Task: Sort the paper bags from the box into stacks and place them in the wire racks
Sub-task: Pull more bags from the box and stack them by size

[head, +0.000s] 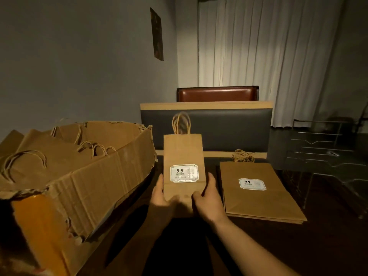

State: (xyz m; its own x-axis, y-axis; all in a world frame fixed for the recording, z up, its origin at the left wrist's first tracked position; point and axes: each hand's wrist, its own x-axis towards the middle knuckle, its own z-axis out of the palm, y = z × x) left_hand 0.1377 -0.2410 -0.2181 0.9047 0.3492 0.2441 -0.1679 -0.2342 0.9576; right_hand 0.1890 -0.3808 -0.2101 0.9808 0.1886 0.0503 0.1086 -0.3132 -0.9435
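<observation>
Both hands point(187, 198) hide bag point(183, 156) bottom; label point(184, 173) blurred.

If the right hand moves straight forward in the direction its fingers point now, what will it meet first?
Probably nothing new: the right hand already grips the narrow paper bag, fingers pointing up its right edge. Beyond, the way looks free up to the dark bench back, though depth is unclear.
</observation>
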